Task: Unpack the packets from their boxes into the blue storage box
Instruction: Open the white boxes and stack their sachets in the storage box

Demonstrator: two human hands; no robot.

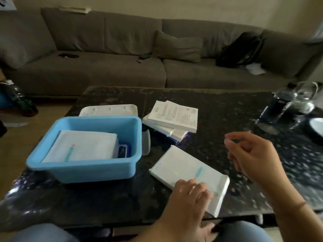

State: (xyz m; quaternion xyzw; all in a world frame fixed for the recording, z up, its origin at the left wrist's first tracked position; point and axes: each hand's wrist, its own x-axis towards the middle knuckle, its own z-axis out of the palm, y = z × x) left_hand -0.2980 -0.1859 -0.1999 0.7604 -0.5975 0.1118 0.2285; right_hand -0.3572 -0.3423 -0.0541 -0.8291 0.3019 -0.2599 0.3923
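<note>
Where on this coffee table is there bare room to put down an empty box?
Bare dark tabletop lies between the stack of boxes and the glass jug, and along the near edge in front of the blue storage box. It is crowded between that box, the stack and the white packet under the left hand.
</note>
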